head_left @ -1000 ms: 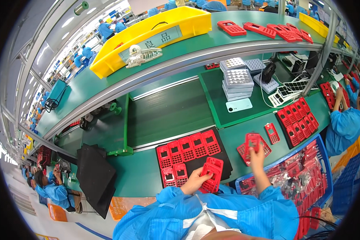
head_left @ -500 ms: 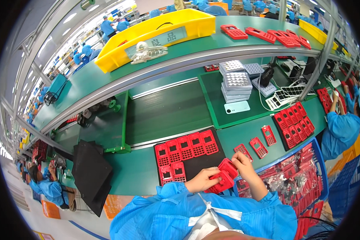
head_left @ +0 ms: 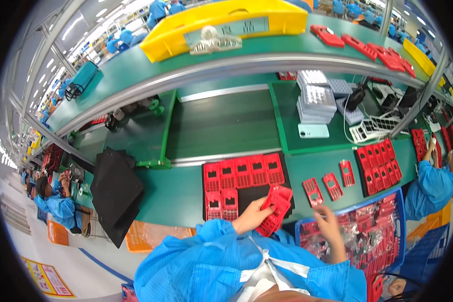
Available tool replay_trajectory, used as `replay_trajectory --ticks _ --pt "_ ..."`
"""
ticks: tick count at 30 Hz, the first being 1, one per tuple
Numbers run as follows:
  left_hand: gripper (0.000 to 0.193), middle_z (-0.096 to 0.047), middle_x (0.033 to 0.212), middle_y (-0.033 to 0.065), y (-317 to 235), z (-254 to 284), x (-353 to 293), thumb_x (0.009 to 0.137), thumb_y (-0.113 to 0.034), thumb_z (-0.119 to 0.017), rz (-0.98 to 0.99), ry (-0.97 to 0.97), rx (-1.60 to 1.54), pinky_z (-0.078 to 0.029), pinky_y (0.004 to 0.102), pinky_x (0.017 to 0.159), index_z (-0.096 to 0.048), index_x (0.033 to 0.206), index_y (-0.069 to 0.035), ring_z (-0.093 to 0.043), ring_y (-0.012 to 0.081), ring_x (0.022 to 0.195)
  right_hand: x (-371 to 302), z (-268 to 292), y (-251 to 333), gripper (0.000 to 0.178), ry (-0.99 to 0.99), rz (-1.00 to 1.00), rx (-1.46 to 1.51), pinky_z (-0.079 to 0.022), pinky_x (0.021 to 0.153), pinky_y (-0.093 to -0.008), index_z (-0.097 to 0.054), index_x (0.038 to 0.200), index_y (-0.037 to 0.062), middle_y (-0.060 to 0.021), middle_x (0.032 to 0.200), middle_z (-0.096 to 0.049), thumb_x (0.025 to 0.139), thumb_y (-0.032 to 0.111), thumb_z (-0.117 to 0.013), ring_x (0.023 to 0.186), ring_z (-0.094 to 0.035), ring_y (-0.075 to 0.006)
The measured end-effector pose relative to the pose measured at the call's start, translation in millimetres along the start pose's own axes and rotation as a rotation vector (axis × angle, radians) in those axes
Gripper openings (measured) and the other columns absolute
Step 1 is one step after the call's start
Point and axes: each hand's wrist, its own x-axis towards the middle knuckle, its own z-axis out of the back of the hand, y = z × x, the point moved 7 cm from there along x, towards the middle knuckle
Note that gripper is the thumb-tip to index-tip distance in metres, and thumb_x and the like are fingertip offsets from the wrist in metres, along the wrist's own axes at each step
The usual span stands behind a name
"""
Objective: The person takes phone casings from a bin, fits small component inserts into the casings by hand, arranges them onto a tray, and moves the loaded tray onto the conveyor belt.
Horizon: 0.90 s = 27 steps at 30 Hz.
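Nearest: the wearer's blue smock [head_left: 196,267], sleeves reaching to the bench edge. Left hand [head_left: 253,215]: closed round the held red casing [head_left: 276,211], thumb over its face, the piece tilted above the near edge of the black mat. (Its outline looks doubled at the top; a second casing may lie beneath, cannot tell.) Right hand [head_left: 328,226]: fingers loosely bent and apart, nothing seen in its grasp, just below the leftmost loose casing [head_left: 313,193]; contact cannot be told.

Beside and under the right forearm: blue crate [head_left: 402,226], filled with bagged red parts [head_left: 370,234].

Black mat [head_left: 251,195]: seven red casings in a row of five [head_left: 243,172] and, nearer, a row of two [head_left: 230,204] at the left. To the right, on the green bench [head_left: 171,199], the leftmost casing stands in a slanting line with two other casings [head_left: 332,186]; past them, a second group [head_left: 378,166] in two close rows.

Beyond: dark green belt [head_left: 224,123]; to its right, a pale blue phone [head_left: 313,131] before stacked clear trays [head_left: 314,103].

Farthest on the bench: upper shelf [head_left: 267,48], bearing a yellow bin [head_left: 171,43] and more red casings [head_left: 327,36].
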Motion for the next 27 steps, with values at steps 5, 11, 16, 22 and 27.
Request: replay_trajectory --ticks 5,11,16,22,27 --pt "0.024 -0.064 0.101 0.0024 15 15 13 0.095 -0.012 -0.056 -0.136 0.009 0.195 -0.048 0.0278 0.083 -0.059 0.116 0.001 -0.055 0.009 0.094 18 -129 -7 0.035 0.157 -0.194 0.623 -0.046 0.089 -0.0278 -0.05 0.128 0.0011 -0.0069 0.114 -0.061 0.099 0.019 -0.049 0.107 -0.055 -0.0141" --pt "0.016 -0.066 0.091 0.0023 59 115 -24 0.088 -0.006 -0.06 -0.142 -0.567 0.076 -0.049 0.0261 0.073 -0.063 0.103 -0.002 -0.059 0.0103 0.083 60 -101 -22 0.025 -0.163 -0.111 0.136 -0.048 0.066 -0.0307 -0.06 0.106 -0.0022 -0.0117 0.081 -0.065 0.096 0.019 -0.052 0.075 -0.061 -0.0139" --pt "0.019 -0.066 0.1 0.0028 40 206 -81 0.094 -0.014 -0.059 -0.317 -0.95 -0.13 -0.05 0.0263 0.077 -0.064 0.109 -0.003 -0.061 0.0118 0.089 81 -151 11 0.03 -0.002 0.043 -0.214 -0.05 0.072 -0.0472 -0.058 0.111 -0.0013 -0.0247 0.087 -0.066 0.091 0.022 -0.058 0.081 -0.064 -0.0417" --pt "0.023 -0.066 0.104 0.0053 53 244 -118 0.094 -0.011 -0.054 -0.265 -1.068 -0.231 -0.053 0.0268 0.076 -0.06 0.116 -0.003 -0.064 0.015 0.089 83 -229 11 0.046 0.156 -0.047 -0.005 -0.053 0.073 -0.0403 -0.047 0.126 -0.0025 -0.0188 0.09 -0.067 0.087 0.015 -0.065 0.081 -0.067 -0.0344" --pt "0.026 -0.065 0.107 0.005 77 222 -96 0.095 -0.009 -0.052 -0.066 -0.839 -0.222 -0.05 0.0278 0.083 -0.059 0.118 -0.002 -0.062 0.0144 0.095 71 -254 40 0.059 0.206 0.232 -0.221 -0.04 0.099 -0.043 -0.041 0.135 -0.0031 -0.0258 0.127 -0.05 0.085 0.018 -0.065 0.118 -0.049 -0.0397"
